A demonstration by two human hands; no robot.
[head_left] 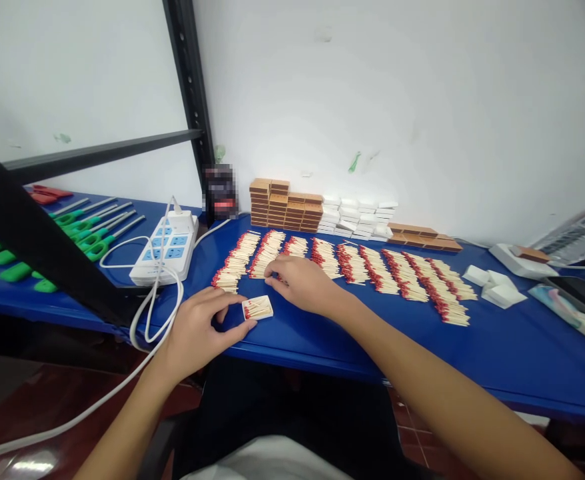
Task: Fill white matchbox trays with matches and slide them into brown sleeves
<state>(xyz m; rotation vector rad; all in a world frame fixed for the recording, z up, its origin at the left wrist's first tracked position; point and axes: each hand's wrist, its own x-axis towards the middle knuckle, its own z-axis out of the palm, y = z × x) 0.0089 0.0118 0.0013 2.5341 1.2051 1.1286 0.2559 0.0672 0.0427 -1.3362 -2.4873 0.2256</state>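
My left hand grips a small white matchbox tray at its left end, thumb at the near side and fingers at the far side. Several red-tipped matches lie inside that tray. Just beyond it, my right hand is curled with its fingertips at the near end of a row of matches. Whether a match is between those fingers is hidden. More rows of matches fan out across the blue table, passing partly behind my right hand.
Brown matchboxes stand stacked along the wall, beside white trays and more brown boxes. On the left are a power strip with loose cables, a black shelf post and green-handled tools. Loose white trays and a phone lie at the right.
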